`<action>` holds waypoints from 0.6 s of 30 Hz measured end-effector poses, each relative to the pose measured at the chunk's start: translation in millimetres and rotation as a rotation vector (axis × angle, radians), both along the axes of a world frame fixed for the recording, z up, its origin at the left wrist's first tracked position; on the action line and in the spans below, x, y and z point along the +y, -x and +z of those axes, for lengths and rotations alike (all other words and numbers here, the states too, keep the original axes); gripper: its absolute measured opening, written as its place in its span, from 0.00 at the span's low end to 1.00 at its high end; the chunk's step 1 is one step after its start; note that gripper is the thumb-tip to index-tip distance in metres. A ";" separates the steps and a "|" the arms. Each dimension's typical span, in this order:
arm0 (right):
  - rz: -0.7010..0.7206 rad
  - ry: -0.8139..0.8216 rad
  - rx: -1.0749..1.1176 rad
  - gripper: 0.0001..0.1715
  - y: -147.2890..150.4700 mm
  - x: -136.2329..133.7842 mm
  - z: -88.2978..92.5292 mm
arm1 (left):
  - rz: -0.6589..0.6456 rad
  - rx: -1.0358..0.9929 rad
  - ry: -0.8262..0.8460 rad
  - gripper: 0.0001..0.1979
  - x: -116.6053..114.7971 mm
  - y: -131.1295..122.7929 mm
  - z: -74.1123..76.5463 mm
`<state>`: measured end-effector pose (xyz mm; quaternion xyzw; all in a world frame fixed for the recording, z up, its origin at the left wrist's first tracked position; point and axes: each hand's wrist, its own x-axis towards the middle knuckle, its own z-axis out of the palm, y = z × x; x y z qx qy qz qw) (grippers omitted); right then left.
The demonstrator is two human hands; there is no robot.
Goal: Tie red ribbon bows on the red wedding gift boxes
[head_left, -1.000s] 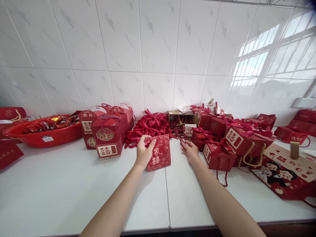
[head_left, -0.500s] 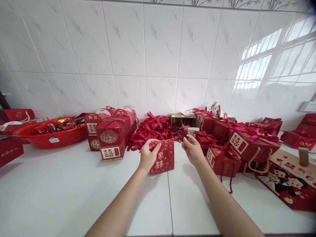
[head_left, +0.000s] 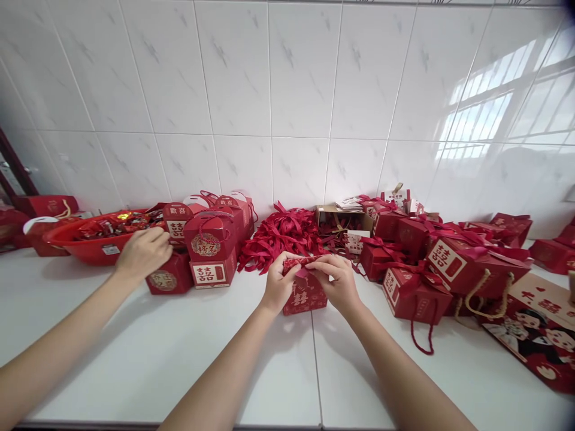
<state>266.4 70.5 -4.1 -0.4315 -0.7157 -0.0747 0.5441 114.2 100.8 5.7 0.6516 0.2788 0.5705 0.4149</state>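
A small red paper gift bag (head_left: 305, 298) with pale Chinese characters stands upright on the white counter between my hands. My left hand (head_left: 276, 281) grips its upper left side, thumb on the front. My right hand (head_left: 338, 280) pinches at the top right edge, where a small pinkish-red piece shows by the fingertips; the fingers partly hide it. Just behind lies a heap of loose red ribbons (head_left: 287, 233). Off to the left, another person's hand (head_left: 144, 252) is on a small red box (head_left: 171, 275).
Stacked red favour boxes (head_left: 211, 242) stand left of centre, beside a red basin (head_left: 90, 248) of wrapped sweets. To the right are a cardboard box (head_left: 327, 211), many ribbon-tied red boxes (head_left: 415, 293) and a printed bag (head_left: 534, 329) lying flat. A tiled wall (head_left: 296, 102) closes the back.
My right hand has come left from beside the bag to its top edge, and the bag's top is now folded. Another person's arm has appeared at the left with a hand on a box.
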 end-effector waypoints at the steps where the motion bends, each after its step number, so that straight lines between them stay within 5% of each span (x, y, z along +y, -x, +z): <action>1: -0.016 -0.007 0.003 0.13 0.7 -0.5 0.0 | -0.019 -0.013 0.001 0.07 -0.2 -0.1 -0.5; 18: -0.126 -0.099 -0.047 0.10 -1.9 -4.7 1.7 | 0.008 -0.028 -0.045 0.09 -7.3 -0.7 1.4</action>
